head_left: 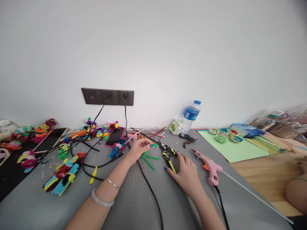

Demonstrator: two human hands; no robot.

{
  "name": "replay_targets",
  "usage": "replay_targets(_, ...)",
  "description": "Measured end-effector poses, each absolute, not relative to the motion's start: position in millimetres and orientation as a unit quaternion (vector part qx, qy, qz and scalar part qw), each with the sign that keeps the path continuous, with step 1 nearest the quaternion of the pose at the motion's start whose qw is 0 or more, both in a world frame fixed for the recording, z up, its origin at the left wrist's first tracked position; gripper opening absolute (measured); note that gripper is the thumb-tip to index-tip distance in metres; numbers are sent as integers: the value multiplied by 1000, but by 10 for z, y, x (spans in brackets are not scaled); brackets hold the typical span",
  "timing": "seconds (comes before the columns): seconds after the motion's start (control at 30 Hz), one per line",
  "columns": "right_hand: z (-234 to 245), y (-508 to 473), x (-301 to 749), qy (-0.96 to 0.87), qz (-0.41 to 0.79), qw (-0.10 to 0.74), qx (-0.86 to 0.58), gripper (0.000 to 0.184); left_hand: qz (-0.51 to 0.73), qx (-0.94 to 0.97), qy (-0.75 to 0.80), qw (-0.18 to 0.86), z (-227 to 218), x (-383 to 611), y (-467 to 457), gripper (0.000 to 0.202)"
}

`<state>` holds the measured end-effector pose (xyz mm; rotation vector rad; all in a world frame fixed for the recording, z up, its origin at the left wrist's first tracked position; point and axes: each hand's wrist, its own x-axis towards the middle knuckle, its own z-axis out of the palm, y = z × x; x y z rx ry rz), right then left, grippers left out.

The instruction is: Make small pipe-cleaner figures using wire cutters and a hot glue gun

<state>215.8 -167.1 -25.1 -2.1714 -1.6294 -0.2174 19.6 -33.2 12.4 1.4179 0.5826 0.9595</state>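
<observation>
My left hand (139, 150) is closed in a pinch on a green pipe cleaner (150, 156), whose several fuzzy legs spread out below and to the right of my fingers. My right hand (185, 171) is around the yellow and black handles of a pair of pliers (169, 162), thumb on one handle and fingers at the other. The handles are spread apart, and the jaws point away from me, close to the green pipe cleaner. Beyond them lie loose pink, red and orange pipe cleaners (153, 131).
To the right lies a pink glue gun (208, 164) with a glue stick. Behind are a water bottle (191, 115), a small box (176, 126) and keys (189, 138). Fuzzy figures (64, 175), a phone (115, 136) and black cables (151, 188) occupy the left. Green paper (235, 150) lies right.
</observation>
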Motion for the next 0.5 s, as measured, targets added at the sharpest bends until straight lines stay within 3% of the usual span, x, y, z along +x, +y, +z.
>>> replay_targets(0.27,63,-1613,2217,-565,-30,86,-820,61,497,561,338,569,98,218,-309,12)
replay_targets(0.4,90,-1630,2200,-565,29,131,-814,44,519,540,367,552,81,218,-274,12)
replay_targets(0.5,83,-1658,2103,-552,66,199,-807,44,520,539,371,549,67,216,-260,12)
